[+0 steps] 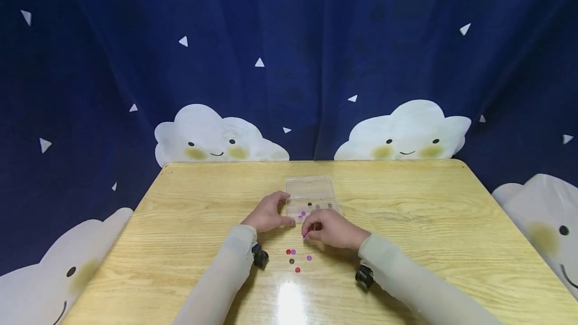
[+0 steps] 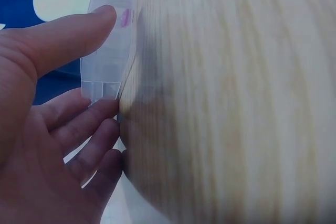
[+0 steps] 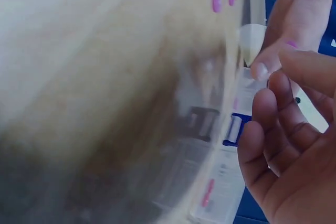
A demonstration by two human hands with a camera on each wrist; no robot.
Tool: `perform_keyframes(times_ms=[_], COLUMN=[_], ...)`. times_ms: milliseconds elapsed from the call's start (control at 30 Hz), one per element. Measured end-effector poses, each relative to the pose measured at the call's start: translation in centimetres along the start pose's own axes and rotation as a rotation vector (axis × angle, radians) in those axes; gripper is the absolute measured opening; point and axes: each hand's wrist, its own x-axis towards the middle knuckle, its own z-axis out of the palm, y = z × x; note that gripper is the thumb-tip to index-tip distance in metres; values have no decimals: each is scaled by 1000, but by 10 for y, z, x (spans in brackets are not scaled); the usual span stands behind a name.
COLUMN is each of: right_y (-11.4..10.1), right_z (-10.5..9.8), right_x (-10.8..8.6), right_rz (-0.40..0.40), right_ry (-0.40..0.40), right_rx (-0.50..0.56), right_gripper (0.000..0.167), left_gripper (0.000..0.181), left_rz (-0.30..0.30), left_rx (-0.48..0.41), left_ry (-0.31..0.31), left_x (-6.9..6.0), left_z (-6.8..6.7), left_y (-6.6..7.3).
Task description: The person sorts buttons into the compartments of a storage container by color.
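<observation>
A clear plastic box (image 1: 310,190) lies on the table with its lid raised away from me. A few small round pieces, purple and dark, sit in its near part. At the box's left end rests my left hand (image 1: 269,212), thumb by the near corner and loosely bent fingers along the side (image 2: 86,129). My right hand (image 1: 331,227) is just in front of the box's near right part. Between its thumb and forefinger it pinches a small purple disc (image 1: 304,235), largely hidden by the fingertips; the right wrist view shows its purple edge (image 3: 292,44).
Several small discs lie loose on the wooden table (image 1: 203,265) nearer to me: a red disc (image 1: 297,270), a black disc (image 1: 291,261), a purple disc (image 1: 309,258) and others. A dark blue curtain (image 1: 289,39) with clouds hangs behind the table's far edge.
</observation>
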Motion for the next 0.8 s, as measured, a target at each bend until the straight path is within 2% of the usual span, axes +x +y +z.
perform_keyframes(times_ms=[167,333,500,800], right_y=[-1,-2,-1,-2], right_z=[-11,-21,-25,-29], right_x=[3,9,10,15], right_rz=[-30,-57,-7,69], right_ry=[61,134,168,176], right_rx=[8,1,-28,-45], right_gripper=[10,10,9,9], left_gripper=[78,79,79,78], left_rz=[11,-3,-22,-33], left_rx=[-9,6,2,-20], left_ry=[-10,-9,-10,-12], left_x=[2,2,4,2], left_z=[2,-1,-1,-1], left_y=[0,-1,0,-1])
